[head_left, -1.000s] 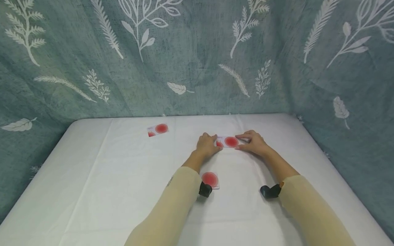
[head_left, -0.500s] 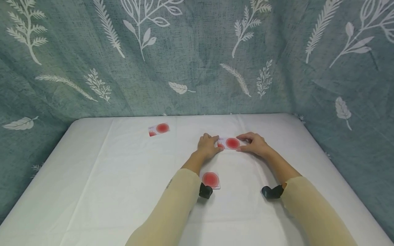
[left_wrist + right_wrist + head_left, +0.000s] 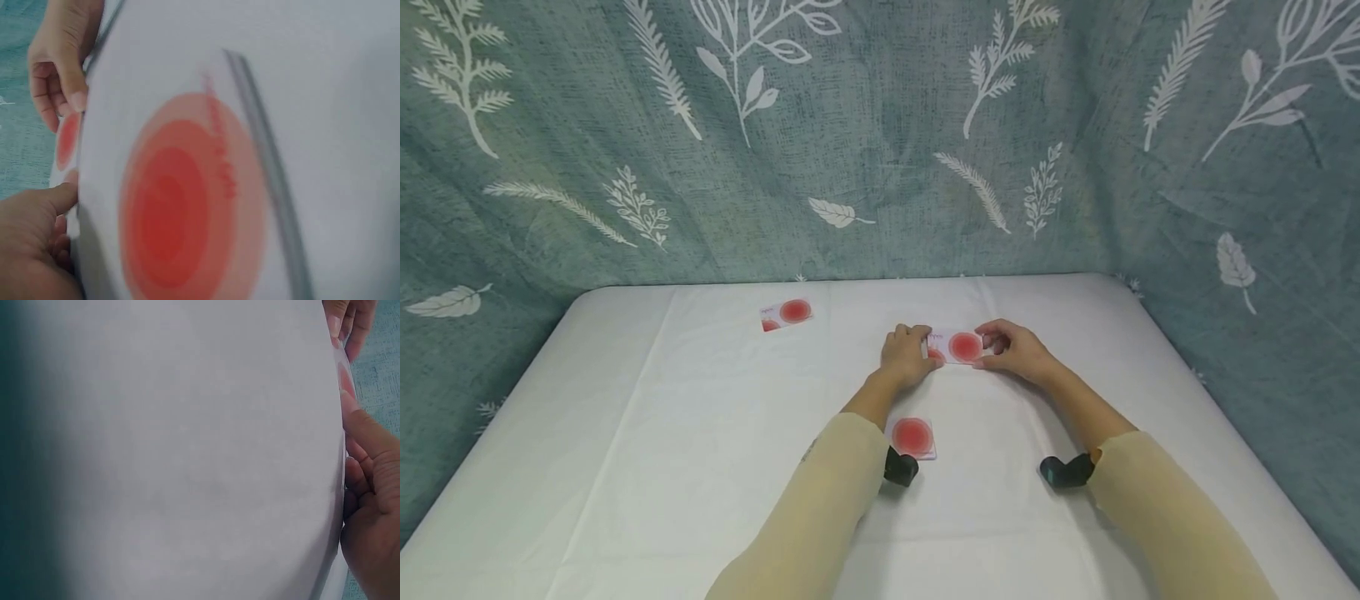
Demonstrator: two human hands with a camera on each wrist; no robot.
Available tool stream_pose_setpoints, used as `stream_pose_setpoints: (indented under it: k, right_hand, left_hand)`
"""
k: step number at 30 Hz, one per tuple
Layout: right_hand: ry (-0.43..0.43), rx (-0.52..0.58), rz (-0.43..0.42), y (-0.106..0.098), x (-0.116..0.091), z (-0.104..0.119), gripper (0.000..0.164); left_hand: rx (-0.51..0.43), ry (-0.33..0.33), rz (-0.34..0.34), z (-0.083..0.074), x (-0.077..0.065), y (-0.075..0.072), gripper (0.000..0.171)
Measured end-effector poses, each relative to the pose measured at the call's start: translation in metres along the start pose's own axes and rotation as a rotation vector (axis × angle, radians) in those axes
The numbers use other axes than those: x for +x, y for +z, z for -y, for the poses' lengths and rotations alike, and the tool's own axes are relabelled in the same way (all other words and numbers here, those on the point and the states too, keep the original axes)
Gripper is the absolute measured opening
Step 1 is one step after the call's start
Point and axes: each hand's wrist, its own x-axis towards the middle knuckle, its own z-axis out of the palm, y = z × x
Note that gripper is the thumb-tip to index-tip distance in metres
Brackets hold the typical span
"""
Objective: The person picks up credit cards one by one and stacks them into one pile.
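A white card (image 3: 953, 347) printed with a red circle lies on the far right part of the table between both hands. The left hand (image 3: 906, 356) holds its left end, thumb on the near corner and a finger on the far one. The right hand (image 3: 1017, 350) grips the right end, thumb along the near edge, with its other fingers curled at the far corner. In the left wrist view the card (image 3: 67, 142) shows edge-on past the thumb. A similar card or small stack (image 3: 913, 437) sits beside the left wrist, partly hidden by the sleeve.
Another red-and-white card (image 3: 786, 314) lies slightly askew near the back edge, left of the hands. The table wears a white cloth (image 3: 662, 467) with creases. A green leaf-patterned curtain (image 3: 880, 167) hangs behind and at the sides.
Both hands stay at the card's ends with only slight shifts. The right hand's upper finger has drawn back and curled a little at the far corner. The other cards have not moved.
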Motion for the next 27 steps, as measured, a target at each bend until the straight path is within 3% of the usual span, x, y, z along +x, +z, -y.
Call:
stream_pose_setpoints:
  k: [7,13,21,27]
  right_hand:
    - [-0.02,0.069,-0.019,0.003,0.001,0.001,0.059]
    - [-0.015,0.103,0.006,0.004,0.0,0.004,0.063]
    - [0.0,0.049,0.021,0.005,0.002,0.009,0.064]
    - [-0.018,0.036,0.037,0.007,0.003,0.012,0.063]
  left_hand:
    - [-0.133,0.01,0.004,0.003,0.001,-0.003,0.065]
    - [-0.167,0.0,-0.035,0.004,0.001,-0.002,0.063]
    - [-0.204,-0.006,-0.039,0.007,0.001,-0.004,0.067]
    - [-0.259,0.045,-0.014,0.017,0.001,-0.008,0.067]
